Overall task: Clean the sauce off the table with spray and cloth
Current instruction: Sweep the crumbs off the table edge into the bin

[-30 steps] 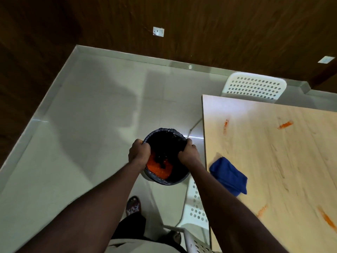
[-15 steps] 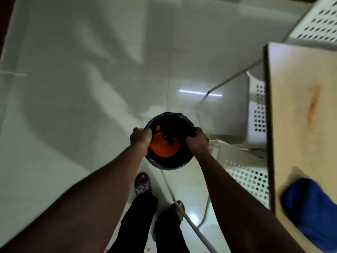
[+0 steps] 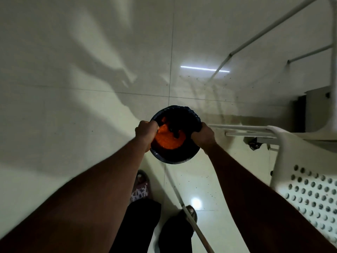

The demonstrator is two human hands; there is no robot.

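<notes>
A round bin lined with a black bag (image 3: 175, 157) hangs over the pale floor, held by both my hands. My left hand (image 3: 145, 132) grips its left rim. My right hand (image 3: 203, 136) grips the right rim. Inside the bin lies an orange mass (image 3: 168, 140) with a dark lump on it. The table, the blue cloth and any spray bottle are out of view.
A white perforated chair (image 3: 310, 190) stands at the right, its frame bars (image 3: 242, 127) just right of the bin. My legs in dark trousers (image 3: 144, 223) and sandalled feet stand below the bin. A thin white rod (image 3: 189, 218) slants across the tiled floor (image 3: 73, 88).
My view has tilted further down and left, so the table and the blue cloth have left the frame. The bin has come lower towards the floor, both hands still on its rim.
</notes>
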